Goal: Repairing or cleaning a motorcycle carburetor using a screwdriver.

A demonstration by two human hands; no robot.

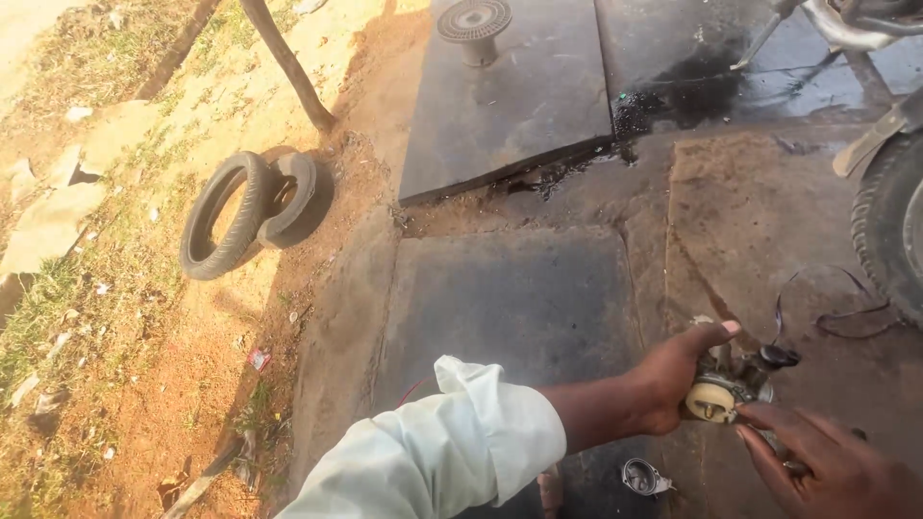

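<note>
- Head view: a small metal carburettor [728, 383] with a cream-coloured round cap is seen at about 4 o'clock in the frame, held above the stone slab floor [519, 308].
- The left hand [673, 380] is closed around the part's body from the left, thumb stretched over the top; the grip is firm and fully wrapped.
- The right hand [827, 461] is placed at the lower right side of the part, fingers extended and touching it; whether that grip is closed on anything cannot be told.
- Handling judgement: the part is taken to be rigid, fairly heavy for its size, probably oily and slippery; thin fittings on top look fragile. Hold is best taken on the solid body, not on the black fitting [779, 357].
- A small round metal piece [642, 477] lies on the floor at 6 o'clock of the hands.
- Two tyres [252, 211] are noted at 9 o'clock on the dirt; a motorcycle wheel [894, 221] at 3 o'clock; a loose dark strap [846, 308] just beside it.
- A wet dark patch [673, 101] is recorded at 12 o'clock.
</note>
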